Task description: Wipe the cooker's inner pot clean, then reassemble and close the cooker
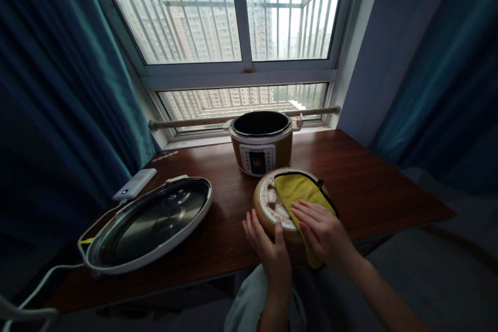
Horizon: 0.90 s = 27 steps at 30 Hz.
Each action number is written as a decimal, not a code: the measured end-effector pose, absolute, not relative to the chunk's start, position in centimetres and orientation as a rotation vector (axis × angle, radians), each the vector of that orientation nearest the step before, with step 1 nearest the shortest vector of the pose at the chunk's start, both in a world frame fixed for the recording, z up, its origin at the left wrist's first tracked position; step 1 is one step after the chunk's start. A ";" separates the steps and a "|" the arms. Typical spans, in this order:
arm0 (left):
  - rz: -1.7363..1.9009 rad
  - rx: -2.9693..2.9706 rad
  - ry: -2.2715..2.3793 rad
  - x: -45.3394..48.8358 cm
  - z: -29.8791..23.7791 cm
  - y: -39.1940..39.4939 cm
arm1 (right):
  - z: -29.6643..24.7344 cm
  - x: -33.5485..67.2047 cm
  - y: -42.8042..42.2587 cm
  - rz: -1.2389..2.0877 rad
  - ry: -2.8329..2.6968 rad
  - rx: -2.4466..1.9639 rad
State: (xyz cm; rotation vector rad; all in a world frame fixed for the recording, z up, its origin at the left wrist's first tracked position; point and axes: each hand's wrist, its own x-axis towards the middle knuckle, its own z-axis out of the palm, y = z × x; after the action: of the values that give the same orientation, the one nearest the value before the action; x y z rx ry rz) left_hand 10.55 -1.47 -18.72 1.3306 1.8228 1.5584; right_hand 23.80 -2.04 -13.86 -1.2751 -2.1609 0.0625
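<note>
A round, gold-sided cooker lid [264,205] with a brown-stained whitish top sits near the table's front edge. My left hand [268,241] holds its near left side, fingers along the wall and thumb up at the rim. Over the right part of the top lies a yellow cloth [298,189] with black edging, one end hanging down the near side. My right hand [321,228] presses the cloth against the lid, fingers together on it. Just behind stands an electric pressure cooker [286,150], uncovered, its dark inside showing and its control panel facing me.
To the left on the wooden table [225,223] is a wide electric pan [202,220] with a glass lid. A white power strip [134,184] and a white cable [58,270] lie beyond and beside it. Behind the table is a window [247,70], with blue curtains [128,129] on both sides.
</note>
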 end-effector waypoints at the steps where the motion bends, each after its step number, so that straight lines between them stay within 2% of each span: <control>1: 1.559 1.334 1.823 10.5 -18.7 -1.4 | -13.6 24.1 -1.6 0.081 -2.187 -1.268; 12: 1.557 1.357 1.833 10.6 -18.8 -1.5 | -13.7 28.6 9.9 0.236 -2.098 -1.474; 19: 1.580 1.364 1.856 10.7 -19.2 -1.2 | -12.1 24.0 12.6 0.084 -2.474 -1.334; 27: 1.544 1.390 1.920 10.5 -19.4 -1.2 | -12.2 24.1 17.3 0.589 -2.330 -1.578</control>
State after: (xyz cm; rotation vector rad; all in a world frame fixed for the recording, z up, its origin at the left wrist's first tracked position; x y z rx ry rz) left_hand 10.53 -1.19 -19.43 1.3900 1.9203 1.5442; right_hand 24.09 17.29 -12.22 -1.5781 -2.3297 0.5885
